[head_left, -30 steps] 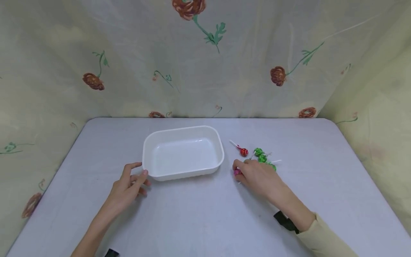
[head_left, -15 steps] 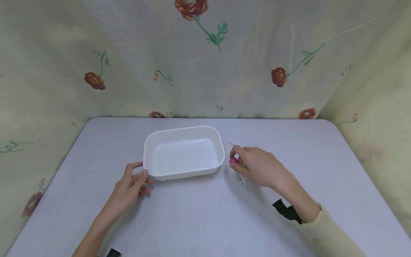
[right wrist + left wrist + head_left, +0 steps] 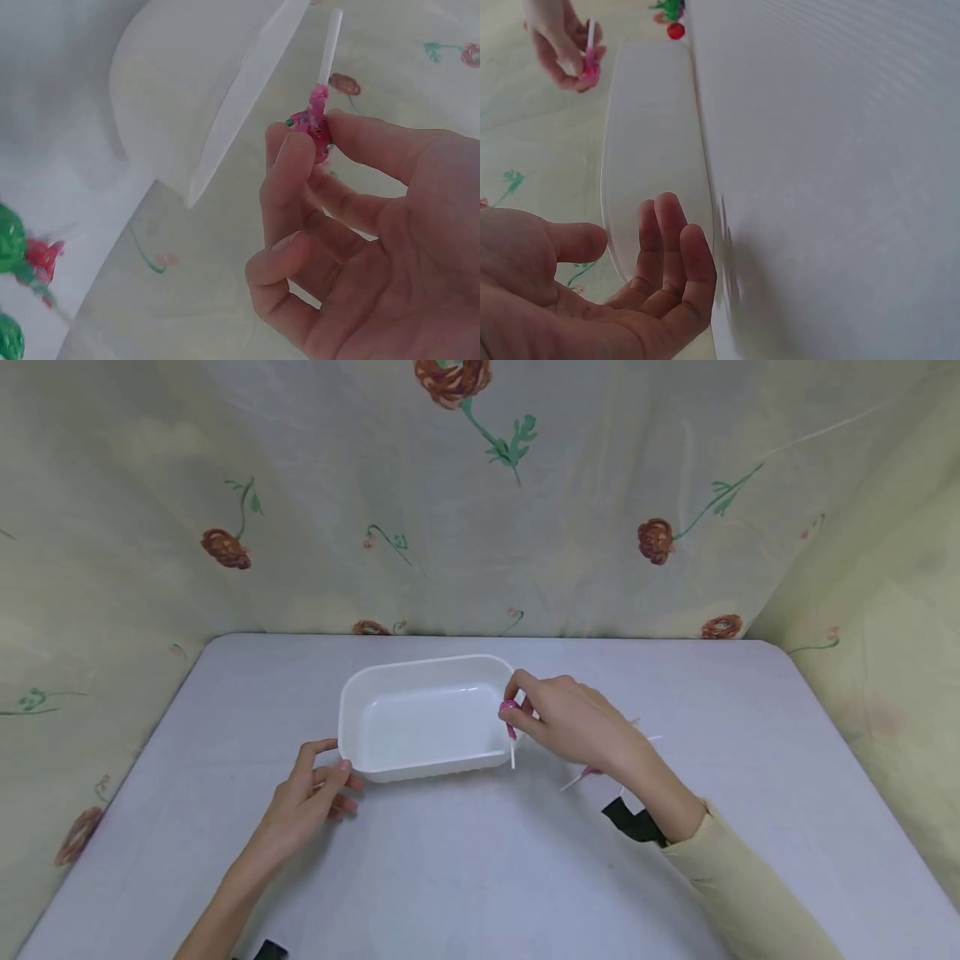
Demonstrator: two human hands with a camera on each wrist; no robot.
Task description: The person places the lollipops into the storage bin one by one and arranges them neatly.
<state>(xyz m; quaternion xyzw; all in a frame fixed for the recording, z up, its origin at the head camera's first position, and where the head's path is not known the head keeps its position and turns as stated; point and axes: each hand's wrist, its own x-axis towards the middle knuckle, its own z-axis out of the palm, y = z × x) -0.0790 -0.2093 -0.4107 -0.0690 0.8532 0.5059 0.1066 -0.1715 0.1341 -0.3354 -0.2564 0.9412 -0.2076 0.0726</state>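
My right hand pinches the wrapped head of a pink lollipop between thumb and fingers, over the right end of a white rectangular tray. In the head view the lollipop's white stick points down toward the person. My left hand is at the tray's near left corner, its fingers loosely bent and the fingertips at the rim. The left wrist view has these fingers beside the tray's outer wall. No lollipop is visible inside the tray.
Another pink lollipop lies on the table right of the tray, partly under my right forearm. Green lollipops and a red one lie near it, mostly hidden in the head view. A floral curtain hangs behind the table.
My right hand has lifted the pink lollipop from the group on the table and carried it left and up to the tray's right rim. The left hand has stayed at the corner.
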